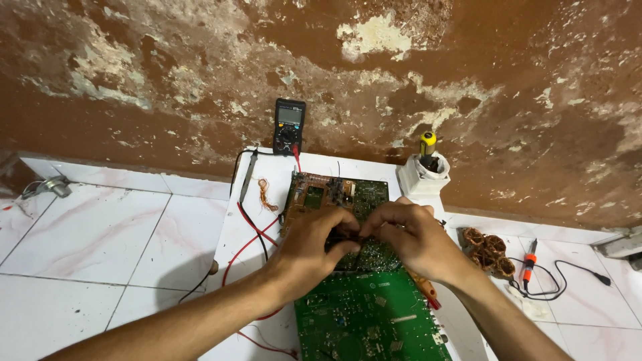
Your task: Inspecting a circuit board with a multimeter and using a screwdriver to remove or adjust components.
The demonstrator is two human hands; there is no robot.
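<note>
Circuit board (338,195), both hands pinching a part

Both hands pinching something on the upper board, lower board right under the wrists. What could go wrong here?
1. The left hand and right hand cover their contact spot on the upper circuit board, so a slip could bend parts there.
2. The red and black leads of the multimeter run beside the left wrist; a snag might drag it.
3. The forearms hang over the green board and may knock it.

Grey multimeter screen (289,115) against wall
</note>
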